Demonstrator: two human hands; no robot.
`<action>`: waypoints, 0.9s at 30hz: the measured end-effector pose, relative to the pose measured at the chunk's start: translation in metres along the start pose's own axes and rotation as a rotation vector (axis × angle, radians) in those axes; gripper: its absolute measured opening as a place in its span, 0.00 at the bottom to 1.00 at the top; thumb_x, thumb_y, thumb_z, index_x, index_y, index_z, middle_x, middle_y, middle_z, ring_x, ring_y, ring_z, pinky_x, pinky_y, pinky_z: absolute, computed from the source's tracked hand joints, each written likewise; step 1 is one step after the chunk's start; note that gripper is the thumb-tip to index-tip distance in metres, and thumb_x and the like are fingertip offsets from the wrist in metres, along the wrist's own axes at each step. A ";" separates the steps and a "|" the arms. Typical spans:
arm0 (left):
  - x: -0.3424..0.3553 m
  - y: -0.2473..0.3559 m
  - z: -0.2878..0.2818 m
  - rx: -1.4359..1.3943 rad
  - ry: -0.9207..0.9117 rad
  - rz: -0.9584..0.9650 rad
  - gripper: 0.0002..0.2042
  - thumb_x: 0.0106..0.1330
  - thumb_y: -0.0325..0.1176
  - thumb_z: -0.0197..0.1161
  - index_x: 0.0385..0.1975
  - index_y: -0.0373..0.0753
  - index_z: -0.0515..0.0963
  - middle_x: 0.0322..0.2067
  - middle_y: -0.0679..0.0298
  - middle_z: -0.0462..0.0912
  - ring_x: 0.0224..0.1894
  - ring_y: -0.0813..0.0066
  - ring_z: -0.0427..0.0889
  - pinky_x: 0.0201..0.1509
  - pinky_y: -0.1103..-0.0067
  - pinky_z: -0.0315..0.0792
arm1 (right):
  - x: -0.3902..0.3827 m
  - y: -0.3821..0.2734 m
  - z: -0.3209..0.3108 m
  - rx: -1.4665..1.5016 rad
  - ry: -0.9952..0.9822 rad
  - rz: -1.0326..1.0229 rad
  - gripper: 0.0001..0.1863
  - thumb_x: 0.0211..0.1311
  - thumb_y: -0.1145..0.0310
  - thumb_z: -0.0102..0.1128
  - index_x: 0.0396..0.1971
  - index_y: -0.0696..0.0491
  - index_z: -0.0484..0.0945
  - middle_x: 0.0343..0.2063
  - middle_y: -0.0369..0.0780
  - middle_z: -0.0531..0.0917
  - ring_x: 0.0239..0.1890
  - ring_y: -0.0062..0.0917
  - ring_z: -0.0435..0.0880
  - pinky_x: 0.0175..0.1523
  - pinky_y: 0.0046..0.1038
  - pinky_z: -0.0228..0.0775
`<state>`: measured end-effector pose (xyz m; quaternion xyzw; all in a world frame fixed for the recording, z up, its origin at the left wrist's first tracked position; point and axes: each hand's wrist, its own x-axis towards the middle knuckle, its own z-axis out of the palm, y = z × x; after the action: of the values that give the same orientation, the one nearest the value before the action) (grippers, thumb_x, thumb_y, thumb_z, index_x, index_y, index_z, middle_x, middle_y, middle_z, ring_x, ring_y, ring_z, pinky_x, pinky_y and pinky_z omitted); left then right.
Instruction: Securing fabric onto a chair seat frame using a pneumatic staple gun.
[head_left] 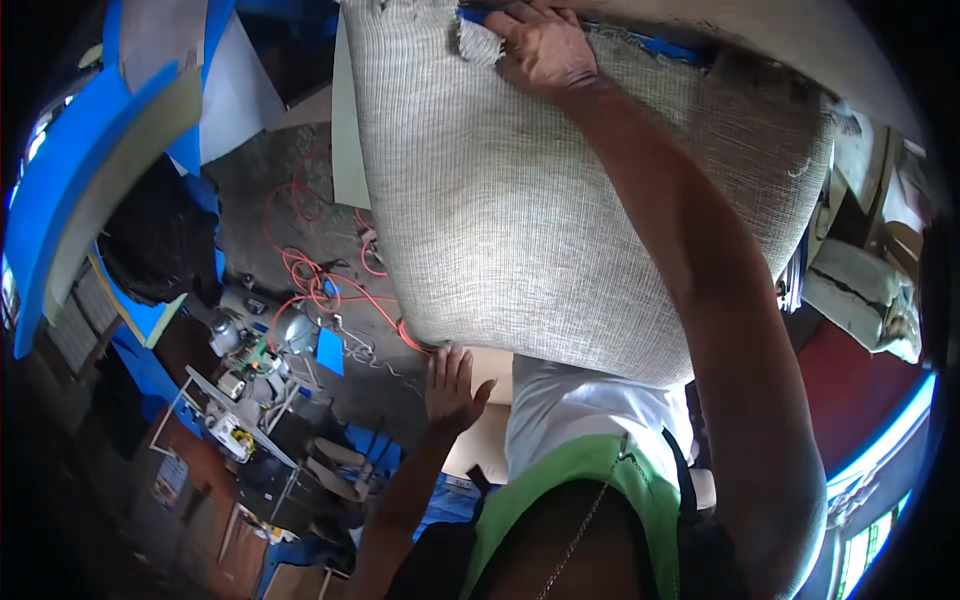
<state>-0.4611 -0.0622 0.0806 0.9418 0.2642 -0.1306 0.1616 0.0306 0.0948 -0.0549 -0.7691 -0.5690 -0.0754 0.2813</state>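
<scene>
A large beige woven-fabric upholstered panel (pixel 500 200) fills the middle, with frayed fabric and a blue strip (pixel 664 48) along its far edge. My right hand (pixel 545 50) reaches across it to that far edge, fingers curled on the fabric beside a loose frayed flap (pixel 478 42). My left hand (pixel 455 390) is low on the left, just beside the panel's near left corner, fingers stretched out and apart; whether the fingertips touch it I cannot tell.
Blue-and-grey curved boards (pixel 75 200) and a black cover (pixel 150 240) stand at the left. Orange hoses (pixel 300 265) coil on the floor (pixel 250 200) near a machine with metal parts (pixel 250 360). A wrapped fabric bundle (pixel 860 295) and a dark red surface (pixel 860 390) are at the right.
</scene>
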 end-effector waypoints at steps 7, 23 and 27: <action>0.013 0.007 0.054 0.061 -0.048 -0.226 0.37 0.70 0.66 0.49 0.56 0.30 0.72 0.63 0.46 0.71 0.68 0.38 0.63 0.72 0.41 0.49 | 0.009 -0.010 -0.016 0.307 -0.224 0.072 0.25 0.50 0.64 0.54 0.51 0.53 0.77 0.55 0.52 0.76 0.60 0.49 0.72 0.66 0.47 0.65; 0.144 0.027 0.021 0.259 0.119 -0.141 0.35 0.72 0.54 0.47 0.70 0.32 0.62 0.73 0.48 0.59 0.77 0.47 0.52 0.77 0.49 0.34 | 0.013 -0.014 -0.030 0.217 -0.037 0.064 0.31 0.43 0.67 0.62 0.54 0.52 0.77 0.53 0.52 0.80 0.55 0.49 0.79 0.62 0.48 0.70; 0.156 0.033 0.016 0.292 0.093 -0.146 0.35 0.73 0.54 0.45 0.71 0.32 0.60 0.74 0.49 0.58 0.78 0.50 0.50 0.79 0.53 0.33 | 0.014 -0.010 -0.032 0.204 -0.313 0.222 0.31 0.42 0.68 0.62 0.54 0.52 0.77 0.51 0.52 0.81 0.54 0.50 0.79 0.59 0.49 0.70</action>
<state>-0.3174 -0.0236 0.0220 0.9386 0.3175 -0.1353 0.0008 0.0334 0.0921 -0.0187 -0.7967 -0.5224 0.1342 0.2728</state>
